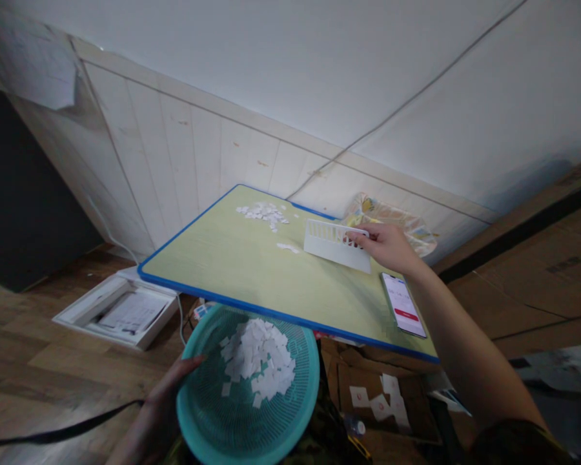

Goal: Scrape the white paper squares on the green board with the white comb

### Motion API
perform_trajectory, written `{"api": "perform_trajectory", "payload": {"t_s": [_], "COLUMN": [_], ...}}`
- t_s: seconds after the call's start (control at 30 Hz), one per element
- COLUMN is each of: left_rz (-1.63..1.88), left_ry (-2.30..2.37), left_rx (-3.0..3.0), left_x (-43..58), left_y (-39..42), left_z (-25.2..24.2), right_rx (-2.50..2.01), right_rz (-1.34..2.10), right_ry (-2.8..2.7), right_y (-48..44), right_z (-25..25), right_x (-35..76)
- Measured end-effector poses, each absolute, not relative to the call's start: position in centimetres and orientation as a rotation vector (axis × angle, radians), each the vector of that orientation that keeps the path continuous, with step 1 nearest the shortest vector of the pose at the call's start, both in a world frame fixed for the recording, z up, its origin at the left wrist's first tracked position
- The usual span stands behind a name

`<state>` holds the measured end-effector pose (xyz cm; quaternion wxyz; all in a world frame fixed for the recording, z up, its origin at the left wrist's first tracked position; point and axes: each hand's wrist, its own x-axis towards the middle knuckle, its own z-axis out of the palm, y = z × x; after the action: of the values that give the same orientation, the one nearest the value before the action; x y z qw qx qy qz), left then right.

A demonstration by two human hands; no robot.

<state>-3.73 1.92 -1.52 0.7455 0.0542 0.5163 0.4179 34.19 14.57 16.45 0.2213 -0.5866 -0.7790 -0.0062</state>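
Observation:
My right hand (381, 245) grips a white slotted plastic panel (336, 254) by its upper right corner, its lower edge at or just above the tabletop. To the left of the panel lie a small row of white paper pieces (288, 247) and a larger loose pile of white paper pieces (264, 213). Below the table's front edge, my left hand (169, 387) holds the left rim of a turquoise plastic basket (312, 394); its thumb shows on the rim and the other fingers are hidden. Many small white paper squares (259, 355) lie heaped inside the basket.
The table (213, 258) has a pale green top with blue edging. A phone (401, 303) lies at its right end, near my forearm. A patterned bag (392, 216) stands behind. An open white box (121, 310) and cardboard box (351, 374) sit lower down.

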Motion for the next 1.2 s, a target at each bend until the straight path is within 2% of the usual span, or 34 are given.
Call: {"api": "perform_trajectory", "payload": {"t_s": [0.87,1.07,1.2], "left_rz": [0.883,0.884,0.883], "left_ry": [1.067,1.101,1.123], "left_rx": [0.092,0.115,0.118], "left_x": [-3.8,-3.8,-3.8], "left_y": [2.0,1.9,1.9], "left_z": [-1.9,-2.1,-2.5], "right_rx": [-1.712,-1.728,-1.721], "right_rz": [-0.229,-0.163,-0.242], "right_ry": [-2.229,-2.253,-2.188], "right_y": [12.2,12.0,12.2], "right_z": [18.7,18.6,18.1], "right_x": [35.4,34.9,34.8]}}
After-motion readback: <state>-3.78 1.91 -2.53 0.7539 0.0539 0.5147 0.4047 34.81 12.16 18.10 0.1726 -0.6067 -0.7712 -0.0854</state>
